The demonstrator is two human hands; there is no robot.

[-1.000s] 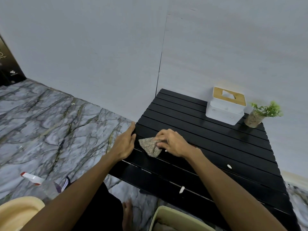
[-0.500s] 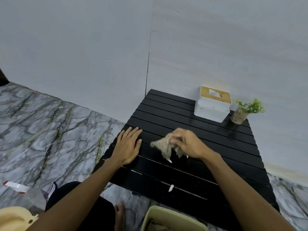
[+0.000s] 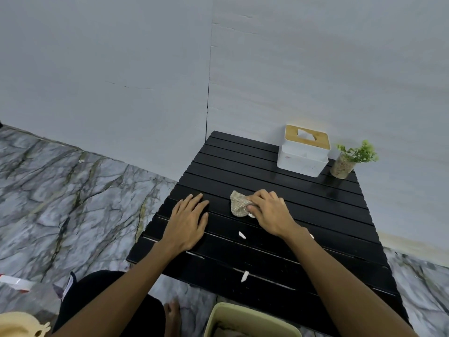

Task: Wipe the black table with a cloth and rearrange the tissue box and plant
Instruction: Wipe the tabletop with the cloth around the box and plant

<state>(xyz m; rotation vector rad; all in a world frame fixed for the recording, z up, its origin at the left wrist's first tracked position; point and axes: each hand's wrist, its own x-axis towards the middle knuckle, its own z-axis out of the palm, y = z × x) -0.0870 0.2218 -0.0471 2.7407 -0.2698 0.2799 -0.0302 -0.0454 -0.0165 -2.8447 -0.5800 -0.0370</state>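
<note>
A low black slatted table stands against the grey wall. My right hand presses a crumpled beige cloth onto the table's middle slats. My left hand lies flat, fingers spread, on the table's left part and holds nothing. A white tissue box with a wooden lid sits at the far right of the table. Right of the tissue box stands a small green plant in a glass pot. Small white scraps lie on the near slats.
A pale green bin sits on the marble floor below the table's near edge. A cream-coloured object shows at the bottom left corner, with a red-and-white item on the floor nearby. My foot rests beside the bin.
My right hand lifted the cloth off the table, then set it down again farther toward the middle. My left hand moved from the table's left edge onto its top, flat.
</note>
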